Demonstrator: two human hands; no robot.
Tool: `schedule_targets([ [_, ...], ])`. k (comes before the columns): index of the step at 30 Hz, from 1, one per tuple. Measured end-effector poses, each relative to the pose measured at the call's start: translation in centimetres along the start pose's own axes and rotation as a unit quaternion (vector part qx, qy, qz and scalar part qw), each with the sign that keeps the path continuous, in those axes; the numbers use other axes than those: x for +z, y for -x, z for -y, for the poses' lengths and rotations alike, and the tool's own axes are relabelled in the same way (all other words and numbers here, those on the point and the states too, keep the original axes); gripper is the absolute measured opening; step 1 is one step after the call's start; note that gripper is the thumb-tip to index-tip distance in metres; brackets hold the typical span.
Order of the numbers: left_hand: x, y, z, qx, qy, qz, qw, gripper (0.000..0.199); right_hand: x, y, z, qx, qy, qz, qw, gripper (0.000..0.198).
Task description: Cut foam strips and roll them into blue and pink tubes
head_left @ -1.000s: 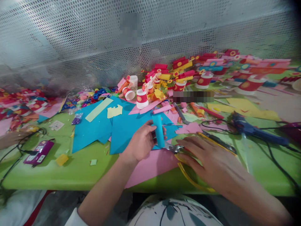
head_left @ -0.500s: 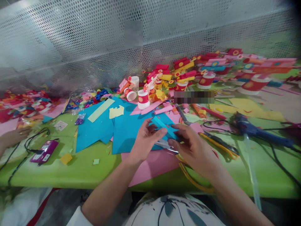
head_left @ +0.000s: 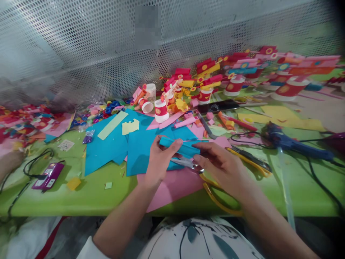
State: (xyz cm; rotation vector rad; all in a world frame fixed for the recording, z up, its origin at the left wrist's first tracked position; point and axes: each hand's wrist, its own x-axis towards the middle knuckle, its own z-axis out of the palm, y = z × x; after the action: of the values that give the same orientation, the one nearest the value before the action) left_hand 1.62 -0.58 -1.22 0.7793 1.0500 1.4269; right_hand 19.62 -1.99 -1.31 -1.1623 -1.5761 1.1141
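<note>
Between my two hands is a small blue paper roll (head_left: 180, 146), tilted down to the right. My left hand (head_left: 160, 158) grips its left end, thumb on top. The fingers of my right hand (head_left: 223, 167) pinch the roll's right end. Beneath lie scissors with yellow handles (head_left: 219, 201), their blades partly hidden by the roll and my right hand. Under these are blue paper sheets (head_left: 142, 151) and a pink sheet (head_left: 172, 190) that reaches the table's front edge.
A blue glue gun (head_left: 299, 144) with a clear glue stick lies at right, beside a yellow-and-black cutter (head_left: 253, 162). Red-and-white paper cups (head_left: 161, 110) with paper rolls stand behind. At left are a purple device (head_left: 48, 176) with a cable and another person's hand (head_left: 12, 163).
The blue roll has turned to lie flatter, nearer level, and my left hand has shifted slightly left with it. The view has moved a little.
</note>
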Motion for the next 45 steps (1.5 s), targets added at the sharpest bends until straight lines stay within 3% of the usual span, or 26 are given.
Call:
schedule_targets([
  [3, -0.1, 0.2, 0.0, 0.011, -0.020, 0.004, 1.000, 0.049, -0.1, 0.0, 0.0, 0.028, -0.079, 0.006, 0.997, 0.035],
  [11, -0.1, 1.4, -0.5, 0.033, -0.015, 0.129, 0.991, 0.054, -0.6, -0.1, 0.7, 0.090, -0.210, 0.040, 0.973, 0.033],
  [17, -0.1, 1.1, 0.1, 0.035, -0.017, 0.109, 0.993, 0.054, -0.5, 0.2, 0.2, 0.082, -0.220, 0.040, 0.971, 0.040],
  [21, -0.1, 0.9, 0.4, 0.027, -0.003, 0.092, 0.995, 0.043, -0.4, 0.2, -0.1, 0.070, -0.213, 0.045, 0.973, 0.041],
  [29, -0.2, 1.0, 0.1, -0.007, 0.027, 0.148, 0.989, 0.039, -0.5, 0.1, 0.3, 0.067, -0.204, 0.025, 0.976, 0.028],
  [34, -0.3, 1.0, 0.2, -0.006, 0.026, 0.163, 0.986, 0.035, -0.6, 0.3, -0.3, 0.047, -0.191, 0.021, 0.980, 0.037],
  [38, -0.3, 0.9, 0.2, 0.025, 0.014, 0.189, 0.982, 0.039, -0.3, 0.1, -0.6, 0.031, -0.163, -0.032, 0.986, 0.039],
  [45, -0.4, 1.1, 0.4, 0.046, -0.026, 0.142, 0.988, 0.040, -0.4, 0.2, -0.9, 0.024, -0.126, -0.034, 0.991, 0.043],
])
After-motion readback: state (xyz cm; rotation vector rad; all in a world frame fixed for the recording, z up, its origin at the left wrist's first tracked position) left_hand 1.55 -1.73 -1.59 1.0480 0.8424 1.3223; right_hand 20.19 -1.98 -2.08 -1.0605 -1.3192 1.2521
